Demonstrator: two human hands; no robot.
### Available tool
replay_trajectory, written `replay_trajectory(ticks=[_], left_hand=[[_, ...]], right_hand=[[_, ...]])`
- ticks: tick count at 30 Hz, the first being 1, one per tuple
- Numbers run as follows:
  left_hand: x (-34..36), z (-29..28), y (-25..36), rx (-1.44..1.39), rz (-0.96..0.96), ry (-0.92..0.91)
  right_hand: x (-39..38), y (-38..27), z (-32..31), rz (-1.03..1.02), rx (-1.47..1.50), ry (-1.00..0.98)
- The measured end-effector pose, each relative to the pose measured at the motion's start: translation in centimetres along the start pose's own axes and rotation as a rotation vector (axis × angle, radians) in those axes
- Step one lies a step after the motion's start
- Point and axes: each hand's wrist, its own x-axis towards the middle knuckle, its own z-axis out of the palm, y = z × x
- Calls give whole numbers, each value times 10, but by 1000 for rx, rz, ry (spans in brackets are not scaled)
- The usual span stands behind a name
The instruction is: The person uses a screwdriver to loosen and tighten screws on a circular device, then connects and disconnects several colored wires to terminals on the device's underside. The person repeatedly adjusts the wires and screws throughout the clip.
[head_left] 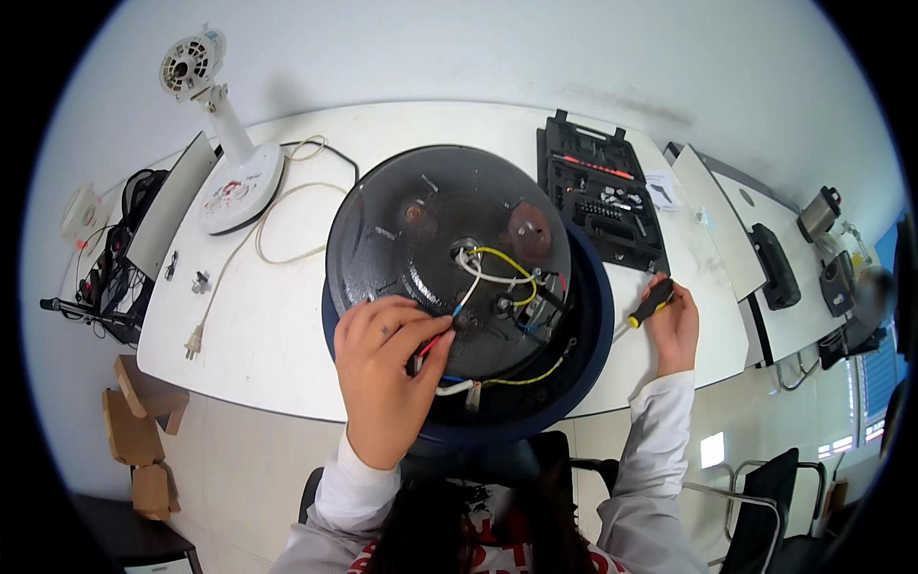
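Note:
A dark grey, round metal pan-like part (402,230) rests tilted in a dark blue round housing (598,335) on the table in front of me. Yellow-green, white, red and blue wires run over its surface from the middle. My left hand (387,368) is over its lower left, with thumb and fingers pinched on a thin wire (466,298) whose white and blue stretch shows past the fingertips. Some red shows below the fingers. To the right of the housing, my right hand (677,330) grips a black and yellow screwdriver (652,302), its shaft pointing down and left.
An open black tool case (602,201) stands at the back right. A white fan stand (234,182) without blades is at the left, its power cord (263,244) trailing across the white table (258,354). Chairs (775,507) stand at lower right, cardboard boxes (134,426) at lower left.

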Motion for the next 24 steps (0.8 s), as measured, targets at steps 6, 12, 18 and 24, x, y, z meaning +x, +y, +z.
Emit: replay_trajectory(ticks=[6, 12, 18, 24], left_hand=[[-4, 2, -6, -12, -7, -15], [-4, 1, -3, -129, -112, -31], [-1, 0, -1, -149, -169, -44], [2, 2, 1, -99, -166, -14]], right_hand=[[-2, 21, 30, -184, -608, 193], [0, 31, 31, -301, -1364, 285], [11, 29, 5, -454, -1714, 222], [5, 36, 11, -509, -1767, 203]])
